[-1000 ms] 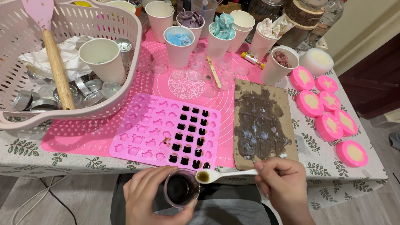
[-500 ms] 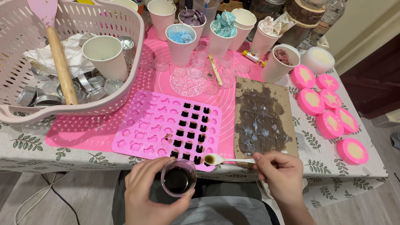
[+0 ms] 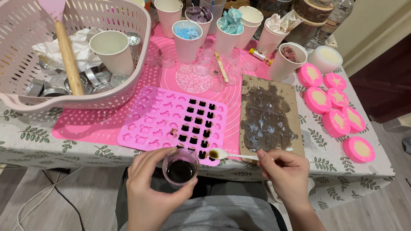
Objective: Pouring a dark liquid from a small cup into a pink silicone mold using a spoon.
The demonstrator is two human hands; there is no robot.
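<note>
At the far left a pale pink slotted plastic basket holds a wooden-handled tool, crumpled white paper, a white paper cup and small round metal tins; its rim overhangs the pink silicone work mat. Below, the left hand is curled around a small clear cup of dark brown liquid, held just off the near table edge over the lap. Next to it the pink silicone mould tray lies flat, its right-hand cavities filled dark, the left ones unfilled. The right hand pinches a small white spoon whose bowl carries dark liquid over the tray's near right corner. Behind stand white paper cups with blue, purple, teal and pinkish pieces. Farther right lies a brown cardboard sheet smeared dark, then round pink discs with cream centres ranged along the table's right edge, leaving little free room there.
</note>
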